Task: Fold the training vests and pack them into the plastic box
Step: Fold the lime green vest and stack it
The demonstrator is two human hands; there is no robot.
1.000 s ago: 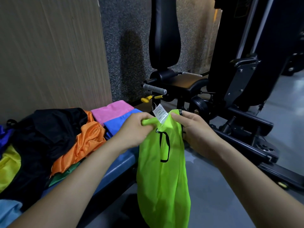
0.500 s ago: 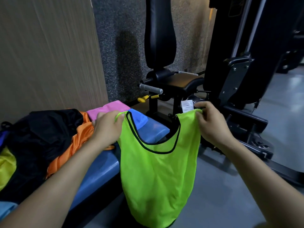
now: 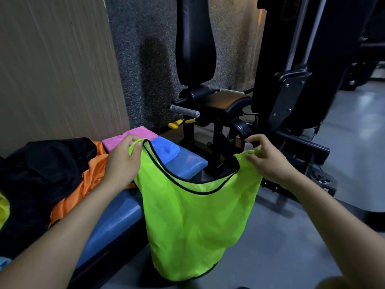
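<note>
A lime-green training vest (image 3: 195, 222) with black trim hangs spread out in front of me, above the grey floor. My left hand (image 3: 123, 161) grips its left shoulder strap, over the blue bench. My right hand (image 3: 268, 161) pinches the right shoulder strap, where a white label peeks out. The neckline sags between my two hands. On the bench to the left lie more vests: an orange one (image 3: 83, 184), a black one (image 3: 39, 176), a yellow one (image 3: 4, 209). A pink folded piece (image 3: 127, 136) and a blue one (image 3: 164, 149) lie at the bench's far end. No plastic box is in view.
The blue padded bench (image 3: 116, 215) runs from lower left toward the middle. Behind it stands a black gym machine (image 3: 208, 105) with a tall back pad, a seat and steel handles. A wood-look wall panel (image 3: 52, 65) rises at left. Grey floor (image 3: 291, 247) extends to the right.
My hands have moved apart and spread the green vest open from a bunched, narrow hang. The vest now shows its full front and neckline.
</note>
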